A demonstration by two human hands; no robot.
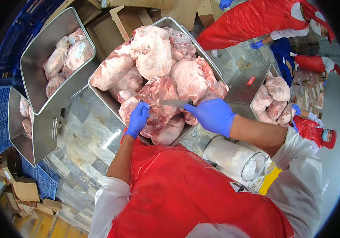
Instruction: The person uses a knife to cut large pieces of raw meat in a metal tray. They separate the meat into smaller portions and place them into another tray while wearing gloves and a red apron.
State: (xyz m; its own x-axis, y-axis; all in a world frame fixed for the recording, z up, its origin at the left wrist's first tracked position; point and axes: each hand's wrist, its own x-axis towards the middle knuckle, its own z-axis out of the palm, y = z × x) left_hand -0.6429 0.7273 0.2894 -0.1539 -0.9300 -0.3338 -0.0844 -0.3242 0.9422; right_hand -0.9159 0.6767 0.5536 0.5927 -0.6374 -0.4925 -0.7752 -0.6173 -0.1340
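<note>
Head: grey-bladed knife point(170, 103) gripped by blue-gloved right hand point(217, 118), left hand point(138, 119) curled at red meat point(159, 92); red label point(251, 81) seen beyond steel bin's point(105, 101) right edge.

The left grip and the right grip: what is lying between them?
In the head view, the knife blade and part of the red meat lie between the left grip and right grip.

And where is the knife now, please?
In the head view, the knife is near the middle, in the right hand, its blade over the meat and pointing toward the left hand.
</note>
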